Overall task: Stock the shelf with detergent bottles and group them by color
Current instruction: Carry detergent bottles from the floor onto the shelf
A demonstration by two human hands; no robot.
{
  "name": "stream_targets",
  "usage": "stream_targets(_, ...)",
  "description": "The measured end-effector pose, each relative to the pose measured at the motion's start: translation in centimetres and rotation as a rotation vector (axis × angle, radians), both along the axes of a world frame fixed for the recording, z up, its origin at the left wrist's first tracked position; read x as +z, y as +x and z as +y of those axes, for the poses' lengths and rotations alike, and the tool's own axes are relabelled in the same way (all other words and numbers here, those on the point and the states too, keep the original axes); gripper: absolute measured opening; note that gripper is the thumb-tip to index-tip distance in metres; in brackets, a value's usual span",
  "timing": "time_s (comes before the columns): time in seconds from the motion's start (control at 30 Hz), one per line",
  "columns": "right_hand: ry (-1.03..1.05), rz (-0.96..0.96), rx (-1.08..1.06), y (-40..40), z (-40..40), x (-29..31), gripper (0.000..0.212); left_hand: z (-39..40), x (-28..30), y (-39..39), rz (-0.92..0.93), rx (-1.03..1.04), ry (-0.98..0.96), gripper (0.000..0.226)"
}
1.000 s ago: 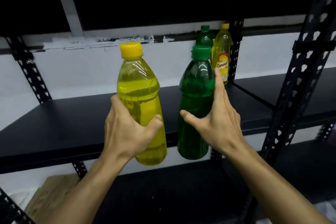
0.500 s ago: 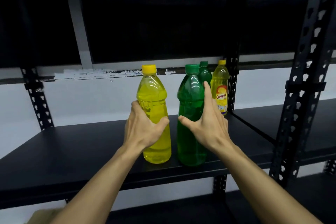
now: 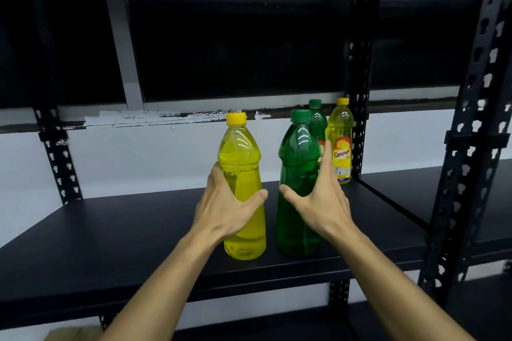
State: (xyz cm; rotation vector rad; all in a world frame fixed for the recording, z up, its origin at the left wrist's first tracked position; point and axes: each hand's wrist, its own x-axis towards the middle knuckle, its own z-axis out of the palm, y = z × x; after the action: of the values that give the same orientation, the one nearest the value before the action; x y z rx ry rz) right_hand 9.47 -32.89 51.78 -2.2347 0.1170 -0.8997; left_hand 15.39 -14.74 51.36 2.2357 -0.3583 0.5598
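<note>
We saw a yellow bottle [image 3: 243, 188] and a green bottle [image 3: 297, 188] upright near the shelf [image 3: 110, 230] front edge; two labelled ones, green [image 3: 316, 122] and yellow [image 3: 340, 141], stood at its back right corner.

glossy clear plastic bottles [image 3: 243, 185], matt blk shelf [image 3: 116, 232]

Two bottles [image 3: 270, 188] side by side near shelf [image 3: 110, 235] front; two more bottles [image 3: 331, 141] behind, right.

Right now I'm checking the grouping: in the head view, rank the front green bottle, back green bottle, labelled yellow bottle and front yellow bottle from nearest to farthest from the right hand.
1. Front green bottle: at the right hand, by its palm.
2. Back green bottle: behind, past the fingers.
3. Labelled yellow bottle: back right, beside it; these two are close to call.
4. Front yellow bottle: left, in the left hand.
</note>
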Motion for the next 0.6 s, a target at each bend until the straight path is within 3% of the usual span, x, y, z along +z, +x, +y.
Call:
stream_targets(0.1, 0.16, -0.052, -0.058, -0.1, 0.5, -1.2, 0.12, -0.4, 0.1, -1.3, -0.018, 0.163, -0.012, 0.116)
stream_targets(0.23, 0.025, -0.014, -0.221, -0.1, 1.7, -1.8, 0.107, -1.3, 0.3, -2.0, -0.053, 0.272, -0.019, 0.105)
stream_targets(0.33, 0.062, 0.022, -0.15, 0.2, 0.8, -1.4, 0.099, -0.8, 0.3, -1.5, 0.001, 0.165, -0.123, 0.104)
stream_targets(0.5, 0.275, 0.079, 0.194, 0.0, -1.5, -1.2, 0.097, 1.3, -0.2, -0.8, 0.122, -0.156, -0.271, 0.094)
stream_targets(0.6, 0.349, 0.104, 0.334, 0.0, -2.2, -1.2, 0.077, 2.3, 0.0, -0.1, 0.189, -0.282, -0.271, 0.085)
